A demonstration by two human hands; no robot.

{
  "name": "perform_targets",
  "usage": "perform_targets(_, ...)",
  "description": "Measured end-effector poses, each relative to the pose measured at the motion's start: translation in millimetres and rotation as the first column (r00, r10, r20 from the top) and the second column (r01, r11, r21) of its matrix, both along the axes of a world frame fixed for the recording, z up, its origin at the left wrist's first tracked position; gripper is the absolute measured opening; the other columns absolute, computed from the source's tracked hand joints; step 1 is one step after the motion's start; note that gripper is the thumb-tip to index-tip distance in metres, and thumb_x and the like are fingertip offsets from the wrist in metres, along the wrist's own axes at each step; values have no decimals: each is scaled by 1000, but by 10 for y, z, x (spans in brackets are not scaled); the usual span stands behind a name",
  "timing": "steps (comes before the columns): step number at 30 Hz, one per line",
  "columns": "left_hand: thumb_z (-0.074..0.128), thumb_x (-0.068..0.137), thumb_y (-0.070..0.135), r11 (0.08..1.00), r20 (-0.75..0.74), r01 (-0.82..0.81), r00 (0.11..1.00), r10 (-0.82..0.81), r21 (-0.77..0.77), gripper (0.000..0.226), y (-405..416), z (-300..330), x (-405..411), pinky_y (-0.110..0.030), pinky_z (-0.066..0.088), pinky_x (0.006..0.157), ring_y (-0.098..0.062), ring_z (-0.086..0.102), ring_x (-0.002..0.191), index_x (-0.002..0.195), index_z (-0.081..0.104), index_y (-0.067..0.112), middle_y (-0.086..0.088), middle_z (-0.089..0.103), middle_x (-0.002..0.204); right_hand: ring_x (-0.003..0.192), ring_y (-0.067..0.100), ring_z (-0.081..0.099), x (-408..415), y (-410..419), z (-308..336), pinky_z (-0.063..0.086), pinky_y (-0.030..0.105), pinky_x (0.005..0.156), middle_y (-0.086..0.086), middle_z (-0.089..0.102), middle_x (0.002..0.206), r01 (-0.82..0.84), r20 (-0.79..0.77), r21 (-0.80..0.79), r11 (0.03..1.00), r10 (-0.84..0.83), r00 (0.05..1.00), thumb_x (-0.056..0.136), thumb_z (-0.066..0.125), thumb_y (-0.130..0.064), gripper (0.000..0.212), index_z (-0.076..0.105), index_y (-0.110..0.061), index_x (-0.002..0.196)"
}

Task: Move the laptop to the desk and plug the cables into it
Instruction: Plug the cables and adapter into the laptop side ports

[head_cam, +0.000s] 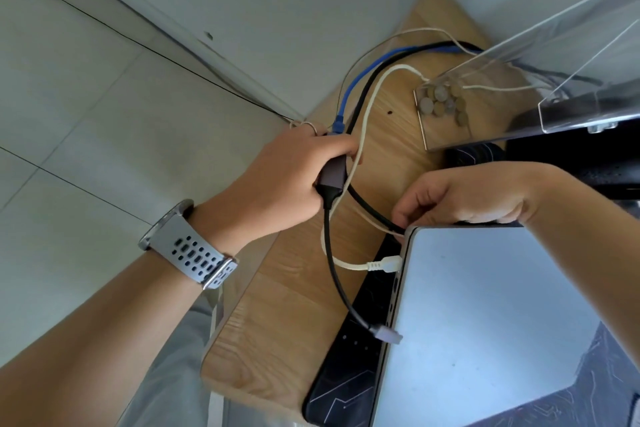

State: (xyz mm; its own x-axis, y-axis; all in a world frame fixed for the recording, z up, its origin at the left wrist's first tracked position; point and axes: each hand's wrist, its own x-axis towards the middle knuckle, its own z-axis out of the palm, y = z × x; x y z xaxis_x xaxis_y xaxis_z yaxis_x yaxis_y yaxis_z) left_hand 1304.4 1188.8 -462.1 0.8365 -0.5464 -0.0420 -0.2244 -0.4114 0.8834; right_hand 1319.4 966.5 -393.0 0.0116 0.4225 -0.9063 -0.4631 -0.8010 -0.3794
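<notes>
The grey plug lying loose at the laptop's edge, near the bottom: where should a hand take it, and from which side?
Pinch the grey plug by its moulded body, just behind the metal tip, coming from the desk side. Its tip points toward the laptop edge and its black cable trails away leftward, so that side is clear.

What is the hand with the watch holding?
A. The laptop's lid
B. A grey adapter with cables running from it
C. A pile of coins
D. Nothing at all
B: the left hand grips a grey adapter above the desk, with a blue cable entering its far end and a black lead leaving the near end.
</notes>
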Motion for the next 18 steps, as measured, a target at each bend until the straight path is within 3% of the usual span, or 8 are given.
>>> perform_targets(3,33,60,3,997,-202,-12,979,-5,-79,66,58,95,-47,-38,44,86,-19,56,105,117,62,19,-6,65,110,49,4,47,-49,-11,2,40,16,49,-8,55,57,31,56,-2,1000,-30,998,95,50,-2,32,61,-14,67)
perform_targets(5,36,61,4,983,-363,-65,932,-2,-173,69,92,121,-71,-31,47,93,-11,56,111,123,59,21,-2,62,119,49,1,46,-70,-10,16,39,14,50,-11,53,56,46,94,8,999,-46,994,95,49,-2,32,59,-12,67)
perform_targets(8,42,69,11,927,-581,-213,814,-6,-309,58,123,166,-87,-42,55,84,-21,63,102,124,60,20,-7,65,112,51,1,45,-86,-13,23,39,13,52,-12,52,56,58,137,30,998,-62,989,95,51,-2,35,60,-17,65)
perform_targets(10,49,78,26,935,-568,-200,823,-1,-293,45,106,213,-91,-40,55,80,-20,65,96,121,61,23,-4,67,105,51,1,46,-91,-9,19,39,13,52,-12,54,56,66,145,42,997,-71,987,94,51,-2,41,63,-23,62)
perform_targets(13,59,77,47,983,-408,-107,912,37,-151,44,15,262,-104,-36,51,82,-13,63,92,116,57,27,4,66,100,52,1,49,-101,-18,12,40,13,52,-11,57,58,100,149,54,994,-107,983,93,51,-1,38,66,-22,65)
perform_targets(18,80,72,23,985,-321,-122,944,76,-125,63,-120,284,-204,-38,47,72,-23,56,87,116,35,28,-8,53,100,53,10,45,-151,-66,67,34,17,52,-4,53,58,150,246,76,986,-164,955,89,58,-8,22,68,-13,70)
